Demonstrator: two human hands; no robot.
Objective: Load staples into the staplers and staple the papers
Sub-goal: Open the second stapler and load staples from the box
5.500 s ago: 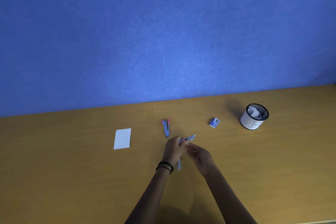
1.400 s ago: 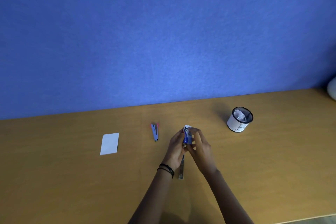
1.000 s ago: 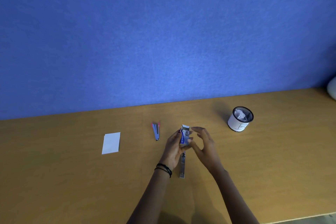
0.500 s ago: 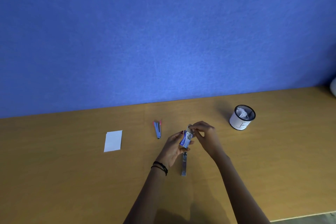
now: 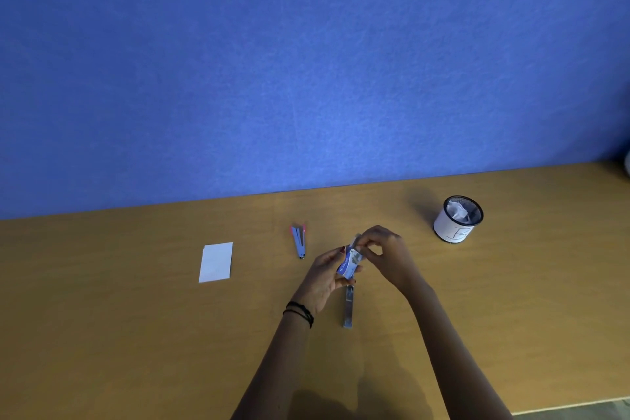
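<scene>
Above the middle of the desk (image 5: 102,334) I held the little blue staple box (image 5: 348,264) in my left hand (image 5: 325,278), fingers curled around its lower end, so that it was lifted clear of the wood and tilted up to the right. My right hand (image 5: 387,254) met it at the top, thumb and forefinger pinched together at the box's open flap; whether they had hold of staples or only the flap I could not tell. Black bands (image 5: 300,312) circled my left wrist.

Just below my hands lay the grey stapler (image 5: 348,309), stretched out long and flat on the desk. A second stapler with pink tips (image 5: 299,242) lay a little to the left, apart from my hands, and farther left sat a white sheet of paper (image 5: 216,262). Well off to the right stood a round white cup with a dark rim (image 5: 458,220), crumpled paper inside. The surface was tan wood, backed by a blue wall (image 5: 306,61).
</scene>
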